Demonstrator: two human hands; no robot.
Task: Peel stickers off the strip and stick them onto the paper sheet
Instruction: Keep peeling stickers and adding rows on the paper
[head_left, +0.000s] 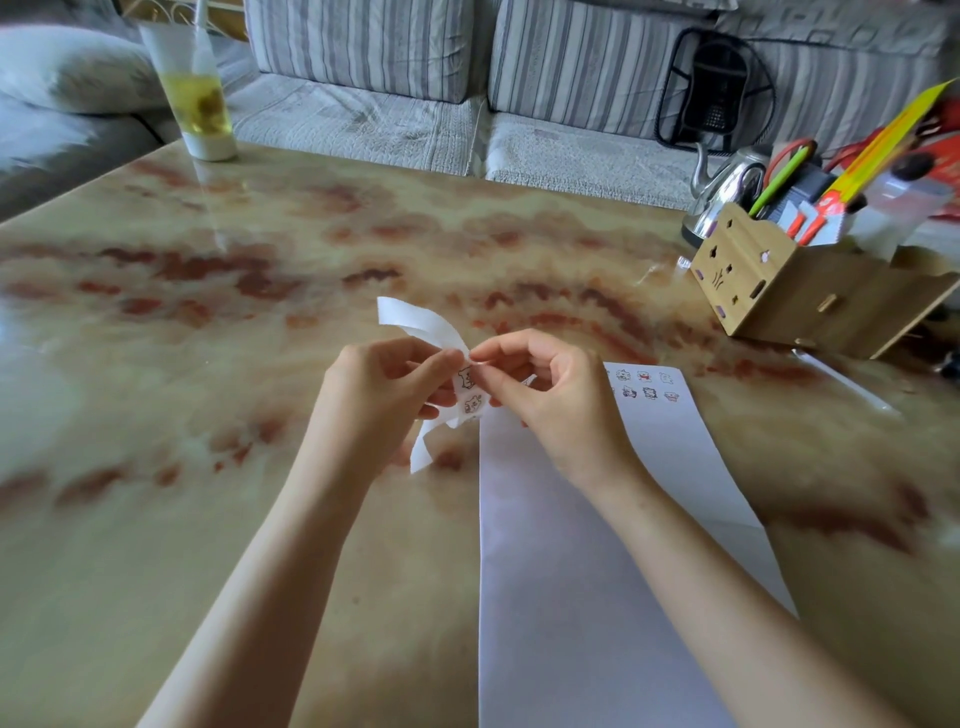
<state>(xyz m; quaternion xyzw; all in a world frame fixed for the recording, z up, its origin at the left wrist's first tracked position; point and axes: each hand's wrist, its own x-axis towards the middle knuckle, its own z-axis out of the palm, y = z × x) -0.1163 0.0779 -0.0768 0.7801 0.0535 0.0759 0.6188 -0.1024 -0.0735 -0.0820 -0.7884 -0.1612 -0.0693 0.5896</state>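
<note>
Our left hand (374, 395) grips the strip (415, 322), which runs up-frame. Our right hand (561, 400) pinches its right edge, nearer the paper sheet (545, 545) lying lower right.

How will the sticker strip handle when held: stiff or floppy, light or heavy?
Probably floppy: the sticker strip curls away above the left hand and droops below it. Likely very light: fingertip pinches alone hold it up. It looks thin; the pinching right hand could crease it.
</note>
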